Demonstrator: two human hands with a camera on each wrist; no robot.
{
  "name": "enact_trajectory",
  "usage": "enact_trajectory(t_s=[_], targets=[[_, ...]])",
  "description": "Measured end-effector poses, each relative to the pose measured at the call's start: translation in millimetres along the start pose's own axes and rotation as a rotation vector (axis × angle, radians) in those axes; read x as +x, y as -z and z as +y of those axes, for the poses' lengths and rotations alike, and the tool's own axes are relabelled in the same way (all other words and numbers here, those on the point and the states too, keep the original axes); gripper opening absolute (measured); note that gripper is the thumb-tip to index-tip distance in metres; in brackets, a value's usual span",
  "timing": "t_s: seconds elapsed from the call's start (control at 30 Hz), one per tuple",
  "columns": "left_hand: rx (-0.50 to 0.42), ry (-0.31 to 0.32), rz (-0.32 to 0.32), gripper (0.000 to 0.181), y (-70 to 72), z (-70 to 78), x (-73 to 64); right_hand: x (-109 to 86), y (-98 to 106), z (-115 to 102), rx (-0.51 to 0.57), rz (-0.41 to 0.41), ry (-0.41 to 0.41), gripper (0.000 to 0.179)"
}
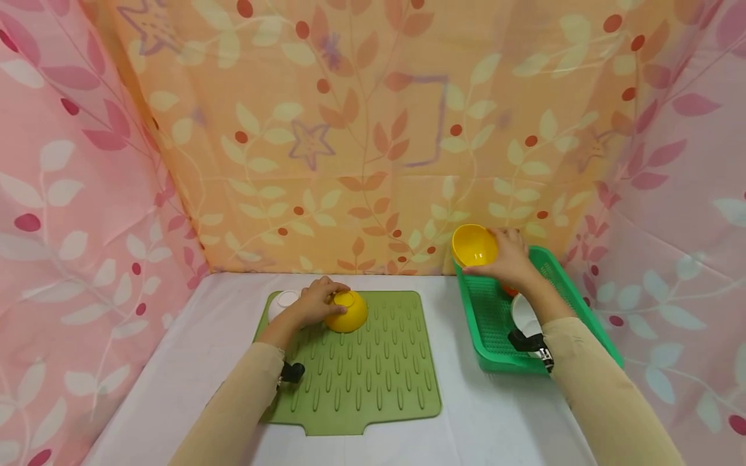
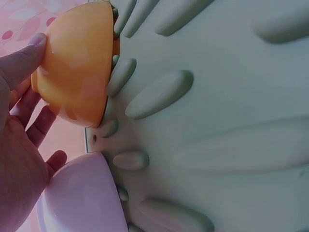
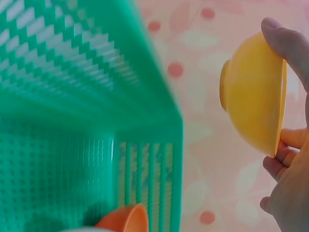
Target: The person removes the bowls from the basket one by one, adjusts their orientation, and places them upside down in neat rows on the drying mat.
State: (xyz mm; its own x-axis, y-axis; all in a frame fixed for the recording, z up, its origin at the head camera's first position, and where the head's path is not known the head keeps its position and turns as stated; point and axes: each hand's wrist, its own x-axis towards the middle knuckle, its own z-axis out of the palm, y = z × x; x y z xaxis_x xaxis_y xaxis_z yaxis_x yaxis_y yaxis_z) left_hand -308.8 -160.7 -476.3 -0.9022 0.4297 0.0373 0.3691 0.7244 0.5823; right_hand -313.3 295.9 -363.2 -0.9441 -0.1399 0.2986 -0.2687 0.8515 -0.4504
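My right hand (image 1: 513,260) holds a yellow bowl (image 1: 473,246) by its rim, above the back left corner of the green basket (image 1: 488,361). In the right wrist view the thumb and fingers pinch that bowl (image 3: 256,94) at opposite sides of the rim. On the green drying mat (image 1: 373,382), a second yellow bowl (image 1: 351,317) lies upside down. My left hand (image 1: 315,303) grips it near its base, thumb on one side and fingers on the other. A white bowl (image 1: 278,305), also upside down, sits beside it to the left, partly hidden by the left hand.
Inside the basket lie an orange bowl (image 3: 124,220) and white dishware (image 1: 524,315), partly covered by the right arm. A white-covered table (image 1: 460,421) carries mat and basket. Patterned cloth walls (image 1: 361,129) stand at the back and both sides.
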Motion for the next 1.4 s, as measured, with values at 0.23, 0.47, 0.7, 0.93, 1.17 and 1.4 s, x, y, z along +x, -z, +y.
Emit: enact_trajectory(t_s=[0.23, 0.47, 0.7, 0.93, 1.17, 1.4], targets=[[0.008, 0.002, 0.009, 0.05, 2.6, -1.2, 1.5, -23.3, -7.5, -33.9, 0.083, -0.005, -0.013, 0.121], [0.02, 0.006, 0.012, 0.05, -0.3, -6.7, 4.1, -48.5, -22.4, -66.7, 0.11, -0.013, 0.024, 0.122], [0.007, 0.019, 0.012, 0.049, -1.0, -8.1, 3.9, -79.2, -41.9, -94.9, 0.189, -0.037, 0.097, 0.118], [0.011, 0.024, 0.018, 0.05, -0.7, -6.0, 3.3, -105.7, -61.7, -117.5, 0.211, -0.035, 0.182, 0.116], [0.027, 0.017, 0.014, 0.05, 0.0, -5.5, 3.6, -129.4, -81.1, -132.0, 0.242, -0.091, 0.18, 0.118], [0.025, 0.005, 0.016, 0.05, -0.4, -6.9, 4.7, -144.8, -99.2, -136.8, 0.257, -0.162, 0.136, 0.121]])
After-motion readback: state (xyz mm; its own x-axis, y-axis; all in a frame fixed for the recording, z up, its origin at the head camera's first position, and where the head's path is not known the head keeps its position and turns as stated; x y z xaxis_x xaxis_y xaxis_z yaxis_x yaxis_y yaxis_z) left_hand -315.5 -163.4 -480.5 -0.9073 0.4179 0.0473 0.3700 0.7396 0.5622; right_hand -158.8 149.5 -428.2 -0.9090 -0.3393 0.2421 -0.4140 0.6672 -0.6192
